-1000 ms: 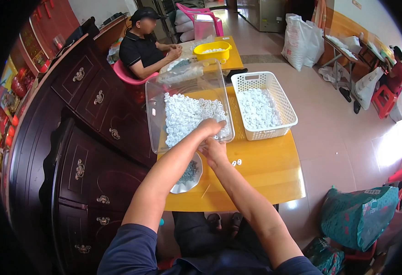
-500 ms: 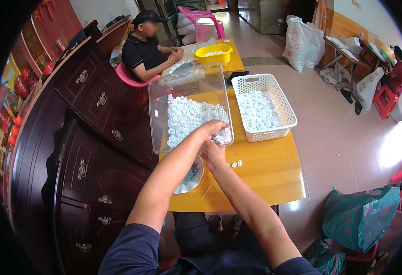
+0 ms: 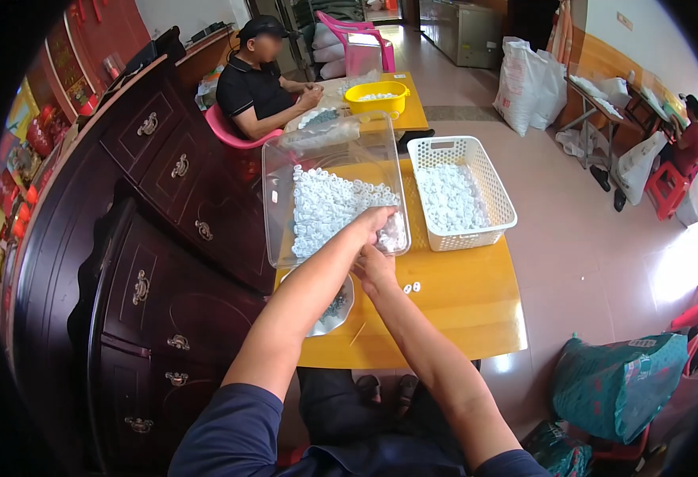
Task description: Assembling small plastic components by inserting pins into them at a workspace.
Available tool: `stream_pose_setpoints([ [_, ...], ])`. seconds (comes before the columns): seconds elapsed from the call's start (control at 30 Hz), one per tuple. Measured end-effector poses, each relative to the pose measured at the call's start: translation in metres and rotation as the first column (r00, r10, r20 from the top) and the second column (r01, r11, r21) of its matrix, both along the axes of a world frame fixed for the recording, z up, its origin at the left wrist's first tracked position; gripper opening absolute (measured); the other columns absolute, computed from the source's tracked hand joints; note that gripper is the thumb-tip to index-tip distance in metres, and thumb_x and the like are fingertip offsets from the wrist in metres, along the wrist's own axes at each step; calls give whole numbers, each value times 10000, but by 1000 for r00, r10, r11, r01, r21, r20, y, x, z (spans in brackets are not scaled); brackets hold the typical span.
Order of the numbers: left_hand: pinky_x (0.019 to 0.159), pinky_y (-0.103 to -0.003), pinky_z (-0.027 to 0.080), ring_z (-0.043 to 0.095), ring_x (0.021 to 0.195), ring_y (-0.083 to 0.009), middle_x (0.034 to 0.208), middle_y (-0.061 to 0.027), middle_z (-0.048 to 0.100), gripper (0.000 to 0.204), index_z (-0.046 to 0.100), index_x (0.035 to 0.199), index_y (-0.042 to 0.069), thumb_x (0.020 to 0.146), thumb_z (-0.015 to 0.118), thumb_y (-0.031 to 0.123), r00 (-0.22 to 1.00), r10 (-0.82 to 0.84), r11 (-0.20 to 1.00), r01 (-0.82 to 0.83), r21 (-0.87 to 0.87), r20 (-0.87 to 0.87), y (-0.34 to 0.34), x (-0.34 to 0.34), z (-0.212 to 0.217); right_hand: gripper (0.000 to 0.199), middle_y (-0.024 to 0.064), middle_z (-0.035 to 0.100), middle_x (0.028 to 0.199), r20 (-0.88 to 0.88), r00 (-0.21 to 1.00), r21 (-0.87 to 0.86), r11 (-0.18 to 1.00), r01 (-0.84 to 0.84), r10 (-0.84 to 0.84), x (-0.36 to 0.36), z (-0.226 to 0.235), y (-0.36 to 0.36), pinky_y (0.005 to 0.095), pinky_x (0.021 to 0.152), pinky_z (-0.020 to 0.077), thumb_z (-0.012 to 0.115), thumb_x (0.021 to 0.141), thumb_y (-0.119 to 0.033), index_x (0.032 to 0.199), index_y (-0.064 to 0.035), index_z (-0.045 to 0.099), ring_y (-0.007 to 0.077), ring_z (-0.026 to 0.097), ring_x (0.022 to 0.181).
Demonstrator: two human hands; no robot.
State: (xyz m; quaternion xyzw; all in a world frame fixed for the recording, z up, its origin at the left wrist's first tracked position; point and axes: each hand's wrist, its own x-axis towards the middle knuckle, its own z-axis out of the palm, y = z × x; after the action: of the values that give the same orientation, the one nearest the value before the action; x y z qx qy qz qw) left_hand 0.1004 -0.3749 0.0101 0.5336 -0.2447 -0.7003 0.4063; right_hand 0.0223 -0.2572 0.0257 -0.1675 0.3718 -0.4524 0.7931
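A clear plastic box (image 3: 272, 230) on the yellow table holds many small white oval plastic pieces (image 3: 325, 207), each with dark spots. My left hand (image 3: 375, 222) reaches over its near right corner, fingers spread across the pieces there. Just below, my right hand (image 3: 374, 267) is at the near wall of the box, close under the left; its fingertips are hidden. To the right stands a white perforated basket (image 3: 476, 237) with more such pieces. Loose white pieces (image 3: 412, 287) lie beside my right wrist. Partly behind my left forearm, a pale dish (image 3: 335, 320) contains small dark bits.
The yellow table (image 3: 460, 318) also bears a thin stick (image 3: 358, 333). A co-worker (image 3: 257, 87) sits at the far table beside a yellow tub (image 3: 377, 104). Dark wooden drawers (image 3: 154, 207) stand close on the left. A teal bag (image 3: 619, 385) sits at lower right.
The view has shifted slightly. Both hands stay at the same corner of the box, with the left fingers moving a little among the pieces. One loose piece by my right wrist no longer shows.
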Motion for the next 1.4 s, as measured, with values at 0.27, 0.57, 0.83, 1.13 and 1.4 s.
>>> stream_pose_setpoints([
  [0.27,560,-358,553,666,684,-208,884,-103,687,258,644,1051,59,1016,553,297,981,60,986,-86,-139,-182,-2,19,25,469,109,630,1167,18,999,0,1000,31,-31,3,9,1,413,724,602,542,900,14,1323,-141,412,254,691,900],
  [0.57,474,-237,438,620,660,-139,840,-57,676,298,630,1045,77,1009,545,361,967,120,986,-142,-87,-225,14,38,56,487,140,589,1205,11,1000,9,1000,-5,4,0,11,-12,450,764,598,536,895,17,1340,-126,402,312,676,966],
  [0.83,452,-260,435,618,622,-151,808,-55,675,253,625,1006,103,982,583,352,981,144,986,-153,-61,-131,15,56,56,442,234,513,1266,-32,998,162,985,-55,61,4,14,-35,500,847,589,575,930,-106,1340,-35,427,415,576,1115],
  [1.13,435,-319,449,594,565,-183,737,-82,634,209,591,972,99,980,614,308,967,255,928,-247,-278,-9,11,71,54,542,332,322,1437,-40,994,143,985,-92,98,4,12,-37,519,908,579,597,937,-145,1408,2,373,461,482,1236],
  [1.4,436,-359,465,546,499,-184,680,-71,593,213,590,933,74,983,576,280,938,285,915,-328,-236,-199,1,82,63,613,342,279,1465,-18,995,141,985,-98,102,7,7,-44,536,916,572,628,926,-163,1445,-9,340,468,454,1274],
])
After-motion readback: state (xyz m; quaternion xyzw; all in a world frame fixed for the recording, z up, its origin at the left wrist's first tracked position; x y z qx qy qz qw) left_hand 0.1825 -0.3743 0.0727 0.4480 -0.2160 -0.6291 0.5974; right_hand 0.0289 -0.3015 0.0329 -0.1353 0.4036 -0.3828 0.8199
